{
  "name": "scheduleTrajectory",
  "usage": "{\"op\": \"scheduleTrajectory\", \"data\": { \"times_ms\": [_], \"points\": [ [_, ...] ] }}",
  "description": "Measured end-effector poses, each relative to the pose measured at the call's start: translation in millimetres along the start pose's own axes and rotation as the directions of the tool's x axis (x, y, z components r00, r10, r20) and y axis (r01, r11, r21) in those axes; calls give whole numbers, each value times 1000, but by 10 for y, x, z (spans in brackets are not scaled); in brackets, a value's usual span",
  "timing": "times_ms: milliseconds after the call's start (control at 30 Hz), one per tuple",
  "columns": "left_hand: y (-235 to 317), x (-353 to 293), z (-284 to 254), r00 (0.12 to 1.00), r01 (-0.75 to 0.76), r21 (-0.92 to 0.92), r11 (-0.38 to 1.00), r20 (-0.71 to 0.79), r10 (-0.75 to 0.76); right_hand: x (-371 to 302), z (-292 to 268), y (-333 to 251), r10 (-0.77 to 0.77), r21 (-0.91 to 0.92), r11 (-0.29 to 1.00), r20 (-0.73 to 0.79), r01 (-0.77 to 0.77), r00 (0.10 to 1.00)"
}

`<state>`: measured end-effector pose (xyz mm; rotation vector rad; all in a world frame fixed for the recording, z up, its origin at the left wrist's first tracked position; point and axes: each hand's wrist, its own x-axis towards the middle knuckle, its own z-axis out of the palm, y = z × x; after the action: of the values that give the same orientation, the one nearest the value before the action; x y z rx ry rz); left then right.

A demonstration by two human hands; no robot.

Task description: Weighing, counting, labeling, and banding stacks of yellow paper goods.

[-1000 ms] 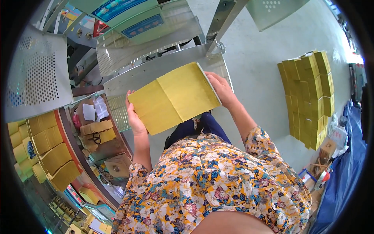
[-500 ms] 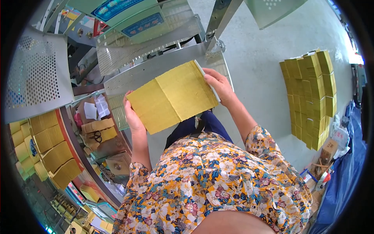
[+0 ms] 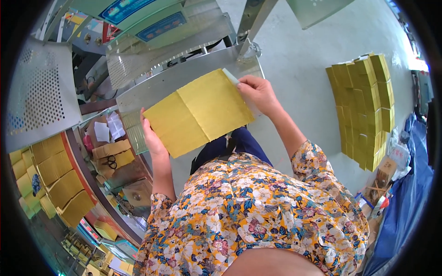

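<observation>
A wide rectangle of yellow paper (image 3: 198, 112), creased down its middle and rough along its long edges, is held tilted before my waist. I cannot tell whether it is one sheet or a thin stack. My left hand (image 3: 153, 140) grips its left end, the fingers mostly hidden beneath. At the upper right corner my right hand (image 3: 258, 94) is closed, thumb and fingers pinching a pale strip (image 3: 230, 76) that lies along the paper's right end. Below the paper, beyond its far edge, is a metal machine table (image 3: 159, 85).
Bundled yellow paper blocks (image 3: 357, 108) stand on the floor at right, near a blue tarp (image 3: 400, 198). A perforated metal panel (image 3: 39, 87) is at left. Yellow paper stacks (image 3: 64, 179) and scissors (image 3: 109, 162) lie at lower left. A machine frame (image 3: 253, 23) rises ahead.
My right hand has moved up along the paper's right end and its fingers have curled in around the pale strip. My left hand keeps its grip. The whole view has shifted slightly.
</observation>
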<state>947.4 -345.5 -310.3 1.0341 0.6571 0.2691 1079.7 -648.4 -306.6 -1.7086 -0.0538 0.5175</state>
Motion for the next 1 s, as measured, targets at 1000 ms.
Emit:
{"op": "scheduleTrajectory", "data": {
  "times_ms": [1000],
  "points": [
    [-137,-15,-206,992,74,-87,993,-92,-82,-117,217,158,-49,109,992,-181,69,982]
  ]
}}
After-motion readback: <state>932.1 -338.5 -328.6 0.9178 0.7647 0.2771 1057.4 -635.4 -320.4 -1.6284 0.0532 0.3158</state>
